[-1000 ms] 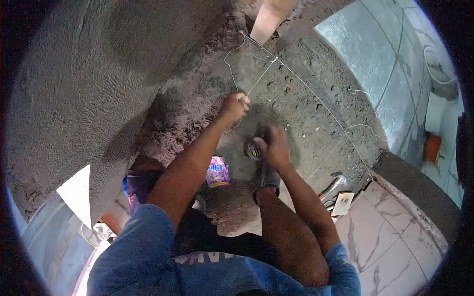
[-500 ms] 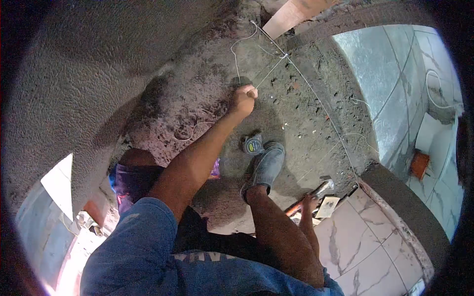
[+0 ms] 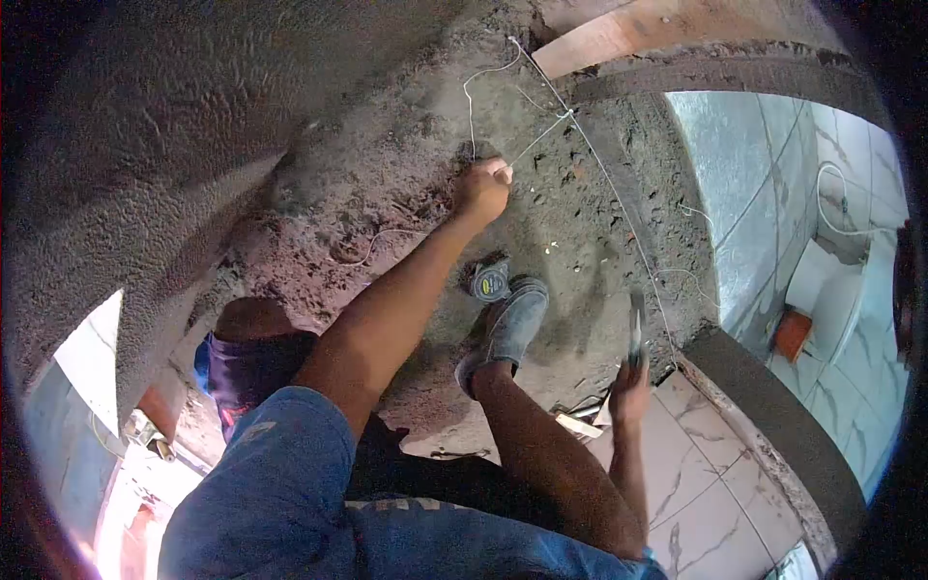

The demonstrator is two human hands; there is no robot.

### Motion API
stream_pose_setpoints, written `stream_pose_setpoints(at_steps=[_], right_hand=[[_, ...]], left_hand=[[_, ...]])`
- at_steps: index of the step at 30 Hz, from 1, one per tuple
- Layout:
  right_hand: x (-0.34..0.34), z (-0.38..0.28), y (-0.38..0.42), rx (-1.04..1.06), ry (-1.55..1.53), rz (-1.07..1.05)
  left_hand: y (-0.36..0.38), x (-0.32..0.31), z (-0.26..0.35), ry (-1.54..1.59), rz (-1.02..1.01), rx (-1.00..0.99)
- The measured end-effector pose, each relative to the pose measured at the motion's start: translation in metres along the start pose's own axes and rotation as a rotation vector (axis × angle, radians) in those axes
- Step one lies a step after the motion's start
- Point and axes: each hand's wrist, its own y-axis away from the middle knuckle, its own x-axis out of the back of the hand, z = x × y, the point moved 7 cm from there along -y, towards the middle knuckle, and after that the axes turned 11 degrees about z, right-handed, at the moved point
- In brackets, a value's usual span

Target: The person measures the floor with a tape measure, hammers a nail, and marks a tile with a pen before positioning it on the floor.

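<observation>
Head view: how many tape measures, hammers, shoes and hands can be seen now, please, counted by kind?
Tape measure: 1
Hammer: 1
Shoe: 1
Hands: 2 (left hand, right hand)
Total: 5

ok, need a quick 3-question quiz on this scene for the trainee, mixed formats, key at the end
1. Multiple choice. What does the right hand hold?
a) a trowel
b) a hammer
c) a brush

2. True or false. The left hand grips a string.

3. Fill in the missing word, toe or heel. The tape measure lies nearer the ____ of the shoe.

Key: 1 b; 2 true; 3 toe
</observation>
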Motion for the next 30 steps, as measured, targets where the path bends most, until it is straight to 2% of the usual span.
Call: stream_pose_setpoints(at_steps=[1,2,3,4,6,8,9,10,14,18,21,23,26,30], right_hand=[[0.011,-0.068,-0.029,0.248,-0.015,0.002],[0.014,-0.120,-0.055,0.158,0.095,-0.196],[0.014,-0.161,-0.079,0.364,0.120,-0.176],[0.011,-0.193,-0.101,0.494,0.003,-0.118],[0.003,-0.258,-0.141,0.661,-0.002,-0.170],[-0.003,-0.308,-0.172,0.691,0.214,-0.235],[-0.010,-0.321,-0.188,0.792,0.241,-0.210],[-0.014,-0.330,-0.200,0.894,0.269,-0.185],[-0.019,-0.353,-0.209,0.987,0.139,-0.217],[-0.028,-0.349,-0.213,1.008,0.231,-0.250],[-0.037,-0.344,-0.220,1.021,0.335,-0.244],[-0.040,-0.346,-0.222,0.987,0.358,-0.266],[-0.035,-0.359,-0.216,1.061,0.300,-0.219],[-0.031,-0.355,-0.210,1.072,0.443,-0.222]], left_hand=[[0.000,0.002,0.008,-0.037,0.023,-0.065],[0.000,0.006,0.016,-0.033,0.027,-0.061],[0.000,0.009,0.022,-0.070,-0.001,0.005],[0.001,0.011,0.024,-0.108,-0.031,0.070],[-0.001,0.013,0.028,-0.131,-0.033,0.082],[0.000,0.011,0.023,-0.199,0.033,0.118],[0.001,0.011,0.023,-0.197,0.030,0.120],[0.001,0.009,0.022,-0.229,-0.029,0.154],[0.005,0.009,0.032,-0.262,-0.135,0.214],[0.003,0.006,0.024,-0.216,-0.091,0.180],[0.002,0.006,0.024,-0.272,-0.124,0.237],[0.003,0.008,0.026,-0.246,-0.080,0.181],[0.003,0.011,0.033,-0.257,-0.055,0.165],[0.006,0.016,0.044,-0.207,-0.047,0.147]])
